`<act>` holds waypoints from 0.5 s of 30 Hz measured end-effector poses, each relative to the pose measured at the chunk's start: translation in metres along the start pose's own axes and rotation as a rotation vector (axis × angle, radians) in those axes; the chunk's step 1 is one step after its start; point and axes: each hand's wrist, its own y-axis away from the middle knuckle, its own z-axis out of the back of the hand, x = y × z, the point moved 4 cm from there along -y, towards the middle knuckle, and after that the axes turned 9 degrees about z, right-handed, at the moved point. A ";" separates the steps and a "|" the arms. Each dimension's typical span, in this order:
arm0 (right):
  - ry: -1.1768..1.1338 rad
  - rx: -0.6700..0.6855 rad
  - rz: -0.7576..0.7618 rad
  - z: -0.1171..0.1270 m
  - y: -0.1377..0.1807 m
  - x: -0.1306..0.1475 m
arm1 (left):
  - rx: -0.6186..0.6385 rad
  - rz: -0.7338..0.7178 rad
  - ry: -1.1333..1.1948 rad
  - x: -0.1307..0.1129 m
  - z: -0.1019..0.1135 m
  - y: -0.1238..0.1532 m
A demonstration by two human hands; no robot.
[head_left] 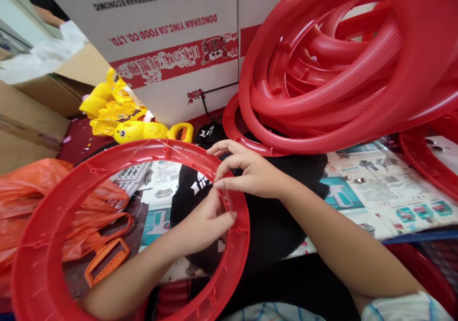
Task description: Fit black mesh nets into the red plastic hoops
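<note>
A large red plastic ring (36, 259), with small pegs and ribs along its hollow inner side, is tilted over the work surface. My left hand (207, 223) reaches through the ring's opening and grips its right side, thumb resting on the rim. At the upper right of the same ring my right hand (248, 170) curls its fingers over the rim, thumb near the inner edge. Whether a small part sits between the fingertips is hidden. Beneath both hands lies black fabric (268, 230) with white lettering partly showing.
Red rings (322, 142) are piled at the right before a white printed carton (161, 30). Yellow toy-like plastic parts (143, 131) lie behind my ring. An orange bag (28, 197) and an orange handle (107, 261) are at left. Printed cardboard (379, 192) covers the surface.
</note>
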 end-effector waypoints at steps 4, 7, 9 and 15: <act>-0.054 -0.027 -0.017 -0.002 0.001 -0.002 | 0.030 0.017 -0.017 0.002 0.000 0.002; -0.084 -0.041 -0.033 -0.003 0.000 -0.002 | 0.033 0.012 -0.019 0.003 0.001 0.003; -0.106 -0.052 -0.070 -0.002 0.000 -0.003 | 0.049 0.007 -0.023 0.002 0.001 0.004; -0.172 -0.057 -0.193 -0.003 0.000 -0.008 | 0.120 0.031 0.030 -0.002 -0.005 0.006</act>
